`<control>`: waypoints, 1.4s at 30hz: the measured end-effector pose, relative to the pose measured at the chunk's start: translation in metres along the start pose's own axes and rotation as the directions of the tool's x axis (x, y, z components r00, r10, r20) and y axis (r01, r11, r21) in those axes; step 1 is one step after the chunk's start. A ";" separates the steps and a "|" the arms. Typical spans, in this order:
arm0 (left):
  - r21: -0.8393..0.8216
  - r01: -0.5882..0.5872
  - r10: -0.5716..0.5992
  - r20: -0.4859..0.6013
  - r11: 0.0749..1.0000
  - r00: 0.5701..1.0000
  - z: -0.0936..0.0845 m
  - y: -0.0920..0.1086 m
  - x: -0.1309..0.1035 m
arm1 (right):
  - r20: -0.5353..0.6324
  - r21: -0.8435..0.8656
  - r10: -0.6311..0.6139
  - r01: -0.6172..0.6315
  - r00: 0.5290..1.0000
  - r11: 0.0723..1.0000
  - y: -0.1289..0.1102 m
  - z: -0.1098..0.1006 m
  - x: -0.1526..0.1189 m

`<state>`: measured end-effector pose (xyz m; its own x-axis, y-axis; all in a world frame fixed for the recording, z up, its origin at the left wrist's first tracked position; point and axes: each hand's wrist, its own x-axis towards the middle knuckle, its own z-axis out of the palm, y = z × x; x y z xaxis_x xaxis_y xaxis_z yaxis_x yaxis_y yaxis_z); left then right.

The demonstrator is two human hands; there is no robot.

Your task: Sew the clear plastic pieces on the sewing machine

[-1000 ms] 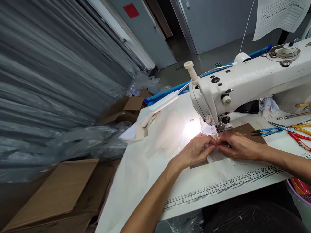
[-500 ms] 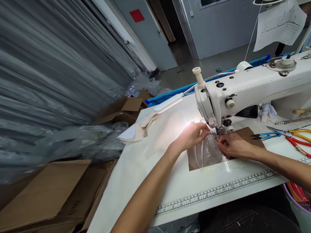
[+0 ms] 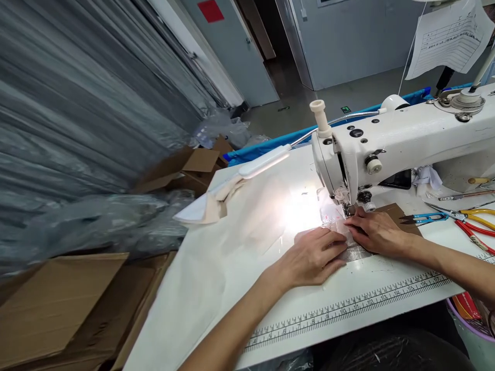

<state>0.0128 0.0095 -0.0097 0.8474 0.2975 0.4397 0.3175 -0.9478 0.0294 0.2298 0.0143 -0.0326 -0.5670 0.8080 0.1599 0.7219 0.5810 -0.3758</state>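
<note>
A thin, sheer white fabric [image 3: 330,215] lies at the needle area of the white sewing machine [image 3: 410,134]. My left hand [image 3: 319,255] rests on it in front of the machine, palm down, with its fingers extended and lying flat. Close beside the presser foot, my right hand [image 3: 373,232] has its thumb and fingers pressed together at the fabric's right edge. A brown plate [image 3: 398,219] shows partly under and behind my right hand. What lies beneath my left palm is hidden.
Blue snips [image 3: 429,217] and scissors with yellow handles [image 3: 477,215] lie right of my right hand. A lamp [image 3: 265,161] and folded cloth [image 3: 209,206] are at the back left. A printed ruler [image 3: 348,312] runs along the front edge. Cardboard boxes [image 3: 69,304] stand at left.
My left hand has come down and toward me from the presser foot and flattened over the fabric. My right hand stays near the needle. The view has shifted slightly.
</note>
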 end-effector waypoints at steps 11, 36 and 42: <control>0.185 0.173 -0.136 -0.194 0.967 0.972 0.021 0.015 0.006 | 0.175 0.124 0.082 -0.104 0.981 0.987 0.011 -0.031 0.013; -0.025 0.167 -0.169 -0.153 0.986 0.974 0.020 0.005 0.002 | 0.161 0.287 -0.256 0.204 0.953 0.936 0.010 -0.024 -0.008; 0.045 0.096 -0.090 -0.126 0.994 0.988 0.020 0.002 -0.001 | 0.062 0.209 -0.141 0.126 0.988 0.970 0.020 -0.013 -0.004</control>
<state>0.0208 0.0093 -0.0282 0.7552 0.3643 0.5449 0.4163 -0.9087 0.0307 0.2520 0.0241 -0.0285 -0.6867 0.7103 0.1549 0.5460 0.6446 -0.5351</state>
